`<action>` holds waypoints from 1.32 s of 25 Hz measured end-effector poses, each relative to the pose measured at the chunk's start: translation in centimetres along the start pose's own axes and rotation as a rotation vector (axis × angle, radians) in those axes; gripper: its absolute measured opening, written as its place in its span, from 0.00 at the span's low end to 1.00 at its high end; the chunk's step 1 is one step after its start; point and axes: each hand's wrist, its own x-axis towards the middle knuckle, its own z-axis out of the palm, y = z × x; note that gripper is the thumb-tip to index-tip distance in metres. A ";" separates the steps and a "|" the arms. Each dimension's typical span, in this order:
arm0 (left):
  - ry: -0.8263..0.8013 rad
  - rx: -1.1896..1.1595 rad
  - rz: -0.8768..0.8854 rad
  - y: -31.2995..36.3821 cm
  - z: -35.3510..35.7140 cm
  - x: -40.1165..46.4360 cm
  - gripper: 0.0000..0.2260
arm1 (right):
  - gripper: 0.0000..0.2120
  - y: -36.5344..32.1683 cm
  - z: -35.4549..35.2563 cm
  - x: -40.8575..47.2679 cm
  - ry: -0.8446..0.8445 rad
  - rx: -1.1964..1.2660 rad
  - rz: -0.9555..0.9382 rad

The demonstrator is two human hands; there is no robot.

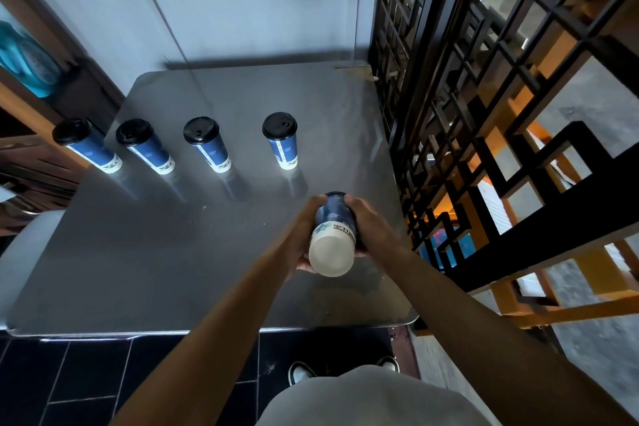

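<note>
Nearer the camera than the rightmost lidded cup [281, 142], slightly to its right, a blue paper cup [333, 235] is held tilted above the bench [155, 252], white base toward the viewer; the left grip [304, 239] (a bare hand) clasps one side; the right grip [368, 225] clasps the other.

Head view, steeply down over table [173, 252]

Cup [332, 223]: dark print on its white band, between the left hand [304, 240] and right hand [371, 228], is too blurred to read. Row of cups [211, 149] beyond the hands: printed white bands and side strips, none legible.
</note>
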 end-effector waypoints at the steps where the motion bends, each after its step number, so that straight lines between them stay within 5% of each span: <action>1: -0.013 -0.010 -0.004 0.1 0.0 0.0 0.36 | 0.19 -0.1 0.0 0.1 0.011 -0.004 -0.005; 6: 0.089 -0.191 -0.023 -0.7 0.3 0.6 0.19 | 0.21 0.2 -0.5 0.3 0.063 0.125 0.075; 14: 0.112 -0.176 -0.046 -1.4 1.0 0.1 0.21 | 0.19 0.0 -0.9 -0.3 0.024 0.233 0.078; 22: 0.073 0.028 -0.077 -0.2 0.7 -0.7 0.34 | 0.16 0.3 -1.2 0.3 0.122 -0.182 -0.086; 27: 0.093 -0.271 -0.035 -0.9 0.6 -0.1 0.17 | 0.17 0.9 -1.1 0.3 0.126 -0.047 -0.039; 33: 0.114 -0.276 -0.050 -1.1 1.2 -0.5 0.18 | 0.18 0.4 -1.0 0.2 0.109 0.048 -0.025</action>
